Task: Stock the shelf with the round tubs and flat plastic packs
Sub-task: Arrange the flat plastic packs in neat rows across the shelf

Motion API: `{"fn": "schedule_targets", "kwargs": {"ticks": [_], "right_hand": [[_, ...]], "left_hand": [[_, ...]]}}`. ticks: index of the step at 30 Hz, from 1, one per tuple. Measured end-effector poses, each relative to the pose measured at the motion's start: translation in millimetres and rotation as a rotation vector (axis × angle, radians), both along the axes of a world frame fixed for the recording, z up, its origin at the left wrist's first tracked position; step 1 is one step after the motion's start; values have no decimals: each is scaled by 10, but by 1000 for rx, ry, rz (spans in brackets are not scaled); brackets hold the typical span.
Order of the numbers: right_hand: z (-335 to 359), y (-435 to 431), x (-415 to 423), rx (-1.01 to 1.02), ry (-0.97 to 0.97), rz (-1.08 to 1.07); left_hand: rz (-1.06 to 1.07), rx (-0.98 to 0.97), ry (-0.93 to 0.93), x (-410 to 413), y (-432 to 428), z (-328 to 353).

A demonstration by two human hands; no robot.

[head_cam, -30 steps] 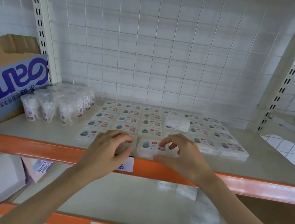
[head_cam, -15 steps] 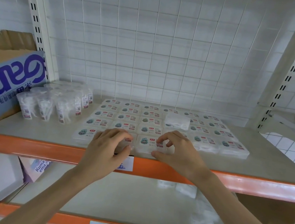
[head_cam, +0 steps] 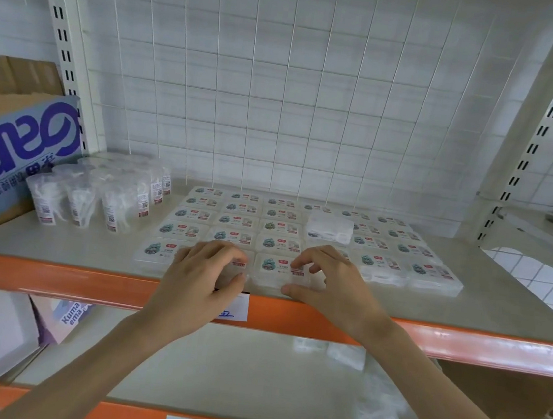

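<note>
Edges the right grip (head_cam: 332, 284) a touch leftward over the front flat packs (head_cam: 272, 266), nearer the left grip (head_cam: 198, 276).

Head camera looks forward-down (close) at shelf (head_cam: 505, 304).

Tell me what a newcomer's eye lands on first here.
The left hand and right hand grip front-row packs at the shelf edge. Behind them a grid of flat packs fills the shelf's middle, one loose pack lying on top. Round tubs cluster at left beside a blue box.

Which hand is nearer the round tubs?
Left. The left hand grips a front pack right of the tubs; the right hand grips the next pack, farther right.
</note>
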State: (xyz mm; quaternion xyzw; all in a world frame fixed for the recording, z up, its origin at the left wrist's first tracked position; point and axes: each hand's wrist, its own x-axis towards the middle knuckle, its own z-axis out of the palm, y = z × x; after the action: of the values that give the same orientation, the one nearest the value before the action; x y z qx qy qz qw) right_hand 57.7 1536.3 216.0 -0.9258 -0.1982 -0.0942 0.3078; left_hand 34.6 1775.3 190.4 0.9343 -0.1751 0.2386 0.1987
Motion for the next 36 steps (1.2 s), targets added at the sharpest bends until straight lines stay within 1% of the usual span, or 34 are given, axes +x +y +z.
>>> {"fn": "schedule_targets", "kwargs": {"ticks": [3,6,9,12,17,21,28,36], "right_hand": [[-14,-18,8,55,-17,1],[85,-74,86,127,-101,0],[232,-228,350,105,-156,-104],[309,-380,644,6,-91,-212],[277,-493,902,-66,83,-286],[221,-519,960,-61,111,-268],[227,-567,874,-29,33,-234],[186,-592,662,115,-58,-181]], "left_hand": [[5,-7,56,15,-26,63],[-1,1,117,37,-85,220],[4,29,141,132,-173,413],[1,105,153,290,-300,557],[-12,201,217,505,-558,621],[-15,236,270,607,-656,547],[-15,235,286,607,-641,386],[-11,252,292,586,-662,430]]}}
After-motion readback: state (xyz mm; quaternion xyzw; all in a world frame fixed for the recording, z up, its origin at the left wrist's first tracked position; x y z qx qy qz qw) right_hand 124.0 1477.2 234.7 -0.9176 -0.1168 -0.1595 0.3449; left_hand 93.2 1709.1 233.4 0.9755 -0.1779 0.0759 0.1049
